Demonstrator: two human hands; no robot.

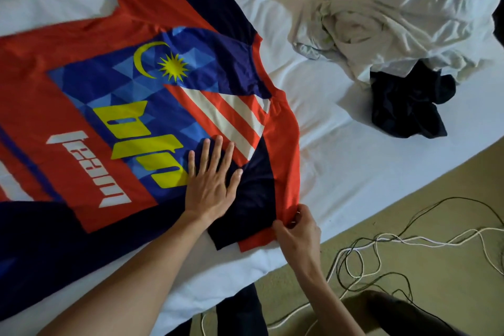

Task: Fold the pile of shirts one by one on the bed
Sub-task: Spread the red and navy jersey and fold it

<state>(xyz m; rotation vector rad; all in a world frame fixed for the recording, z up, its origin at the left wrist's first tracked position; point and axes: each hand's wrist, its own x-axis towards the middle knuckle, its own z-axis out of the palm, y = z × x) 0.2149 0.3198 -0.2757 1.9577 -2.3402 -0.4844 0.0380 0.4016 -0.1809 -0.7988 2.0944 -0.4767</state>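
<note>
Red jersey [136,117]: lying spread flat on bed [341,172].
Left hand [211,185]: fingers straight, pinning jersey for folding.
Right hand [296,229]: I am pinching jersey's sleeve edge.

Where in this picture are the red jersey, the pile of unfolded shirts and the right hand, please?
red jersey [81,161]: head view, red chest panel.
pile of unfolded shirts [395,22]: head view, white shirt on top.
right hand [296,229]: head view, back of hand, pinching the sleeve.
</note>
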